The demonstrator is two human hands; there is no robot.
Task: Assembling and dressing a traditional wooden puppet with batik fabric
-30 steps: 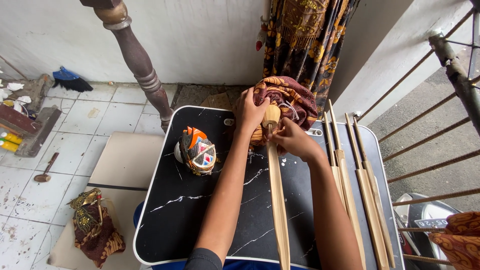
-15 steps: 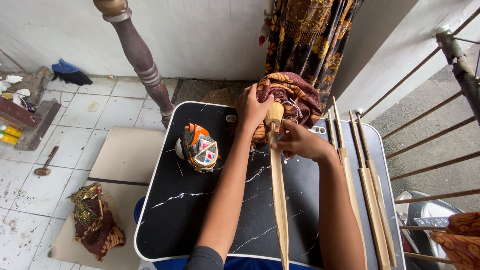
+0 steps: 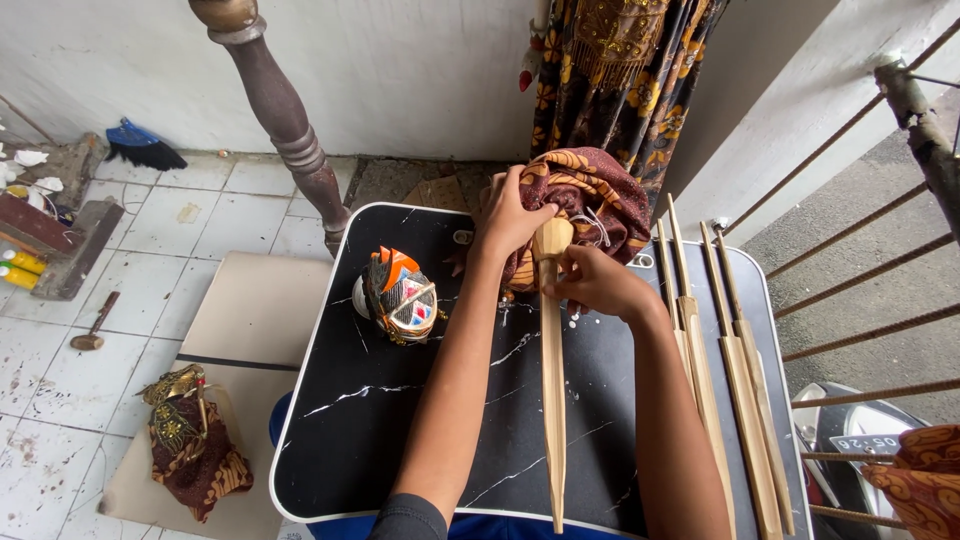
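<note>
— Rod [image 3: 552, 400], that long wooden one, lies straight down the middle of the black table [image 3: 380, 420], its point toward the near edge and its knobbed top up by the hands.

— Who has hold of it?

— Both hands. The right hand [image 3: 592, 283] has its fingers curled round the rod just under the knob. The left hand [image 3: 508, 215] is cupped over the brown patterned cloth [image 3: 595, 195], fingers bent and pressing it against the knob.

— So the cloth sits at the far end?

— Yes, bunched at the table's far edge, touching the top of the rod. A bit of white thread shows on it; I can't tell where it runs.

— What else is on the table?

— Left of the arms, a painted puppet head [image 3: 397, 295], orange, white and dark, standing apart from the rod. On the right, a row of spare sticks [image 3: 735, 380] lying side by side.

— And off the table?

— A small dressed puppet [image 3: 190, 440] on cardboard [image 3: 255, 310] on the tiled floor, near left. Farther back, a turned wooden post [image 3: 285, 130] by the white wall, and dark flowered fabric [image 3: 610, 70] hanging behind the cloth. A metal railing [image 3: 860, 260] runs along the right.
</note>
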